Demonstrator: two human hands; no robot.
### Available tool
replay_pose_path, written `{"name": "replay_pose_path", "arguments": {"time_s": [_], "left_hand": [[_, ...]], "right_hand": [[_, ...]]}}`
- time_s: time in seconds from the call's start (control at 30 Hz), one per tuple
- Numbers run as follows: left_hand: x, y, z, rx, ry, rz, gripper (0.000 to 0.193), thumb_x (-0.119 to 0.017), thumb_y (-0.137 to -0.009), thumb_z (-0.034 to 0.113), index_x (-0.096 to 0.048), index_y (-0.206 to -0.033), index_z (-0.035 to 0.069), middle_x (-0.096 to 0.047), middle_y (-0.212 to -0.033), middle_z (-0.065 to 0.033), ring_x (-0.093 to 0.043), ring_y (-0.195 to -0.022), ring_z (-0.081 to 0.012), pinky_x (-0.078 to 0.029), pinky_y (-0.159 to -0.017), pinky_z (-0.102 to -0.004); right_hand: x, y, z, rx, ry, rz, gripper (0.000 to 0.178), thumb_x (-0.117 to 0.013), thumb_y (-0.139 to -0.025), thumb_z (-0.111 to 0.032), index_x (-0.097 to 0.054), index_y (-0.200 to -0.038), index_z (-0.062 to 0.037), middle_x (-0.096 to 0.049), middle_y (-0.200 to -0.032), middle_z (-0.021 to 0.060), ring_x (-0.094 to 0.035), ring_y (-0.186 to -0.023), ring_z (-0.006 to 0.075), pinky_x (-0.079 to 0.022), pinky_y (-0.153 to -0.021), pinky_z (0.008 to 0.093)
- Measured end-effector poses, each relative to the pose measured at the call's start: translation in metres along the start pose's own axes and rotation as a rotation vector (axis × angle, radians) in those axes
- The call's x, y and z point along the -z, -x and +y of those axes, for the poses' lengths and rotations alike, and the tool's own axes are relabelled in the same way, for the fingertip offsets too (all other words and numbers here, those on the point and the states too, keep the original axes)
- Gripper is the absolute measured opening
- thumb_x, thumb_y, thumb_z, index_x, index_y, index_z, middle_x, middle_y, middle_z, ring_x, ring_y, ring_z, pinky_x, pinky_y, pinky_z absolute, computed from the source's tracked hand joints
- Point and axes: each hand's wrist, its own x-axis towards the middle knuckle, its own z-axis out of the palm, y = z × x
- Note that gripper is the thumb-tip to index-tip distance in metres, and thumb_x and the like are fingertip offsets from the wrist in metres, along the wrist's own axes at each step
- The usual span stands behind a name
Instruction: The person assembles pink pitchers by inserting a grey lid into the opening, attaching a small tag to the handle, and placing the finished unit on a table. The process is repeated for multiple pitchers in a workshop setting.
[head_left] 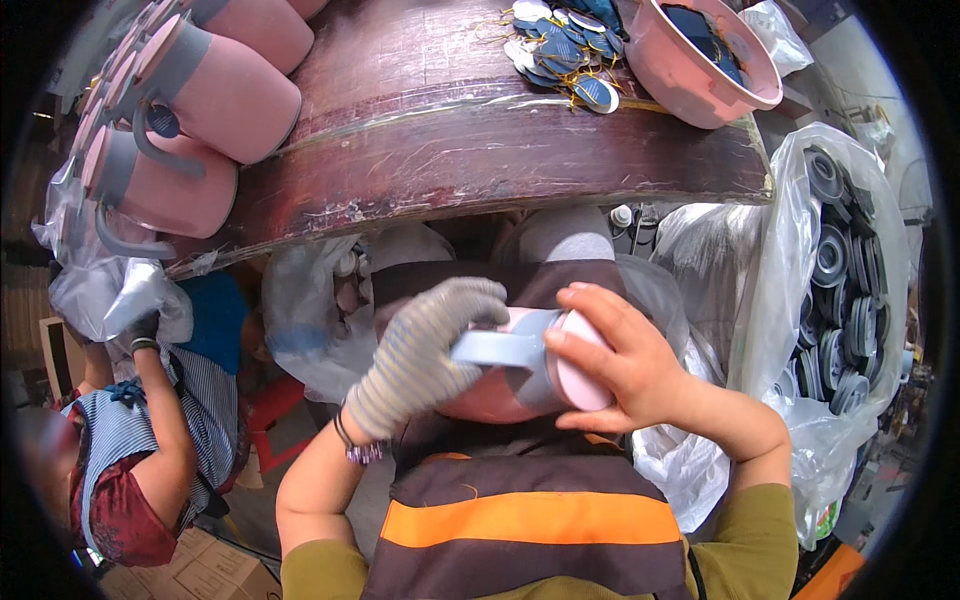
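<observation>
Scuffed, dark red-brown wood forms the worktop (470, 165) ahead of me. My left hand (425, 350), in a grey knitted glove, grips a smooth pink mug (485, 402) at its pale blue-grey handle (495, 348), between worktop and my dark, orange-banded apron (590, 515); my bare right hand (645, 370) curves over its round pink end. I'd judge it best to brace the body firmly and press evenly, square to that end. It lies sideways, a grey collar (540, 385) beside the end. Outward, similar pink mugs (235, 95) sit on the worktop; grey round parts (832, 258) fill a clear plastic bag (790, 200).
</observation>
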Motion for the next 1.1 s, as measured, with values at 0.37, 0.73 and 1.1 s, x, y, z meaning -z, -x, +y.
{"name": "replay_pose_path", "arguments": {"time_s": [0.37, 0.73, 1.1], "left_hand": [[-0.018, -0.014, -0.051, 0.19, 0.298, -0.136, 0.014, -0.068, -0.081, 0.01, -0.066, -0.093, 0.003, -0.067, -0.084, -0.0085, -0.064, -0.08, -0.0166, -0.05, -0.073, -0.0301], [-0.048, 0.036, 0.045, 0.184, -0.1, -0.198, 0.041, -0.072, -0.08, 0.028, -0.062, -0.112, 0.003, -0.067, -0.087, -0.0195, -0.066, -0.079, -0.0357, -0.052, -0.073, -0.0409], [0.005, -0.025, -0.02, 0.04, -0.208, 0.064, 0.04, -0.08, -0.069, 0.023, -0.065, -0.102, 0.005, -0.068, -0.092, -0.0138, -0.067, -0.083, -0.0293, -0.053, -0.074, -0.0374]], "right_hand": [[-0.001, -0.02, -0.001, 0.503, -0.131, -0.093, 0.049, -0.067, -0.08, -0.039, -0.062, -0.124, -0.0182, -0.054, -0.129, 0.0173, -0.057, -0.112, 0.0367, -0.048, -0.095, 0.0437], [-0.013, 0.004, 0.024, -0.556, -0.173, 0.116, 0.057, -0.064, -0.088, -0.029, -0.047, -0.136, -0.0048, -0.049, -0.132, 0.0204, -0.05, -0.121, 0.0358, -0.038, -0.103, 0.0385], [-0.018, -0.021, -0.011, 0.295, -0.061, 0.141, 0.04, -0.067, -0.077, -0.025, -0.062, -0.114, -0.0085, -0.059, -0.117, 0.0169, -0.059, -0.103, 0.0356, -0.047, -0.089, 0.0469]]}}
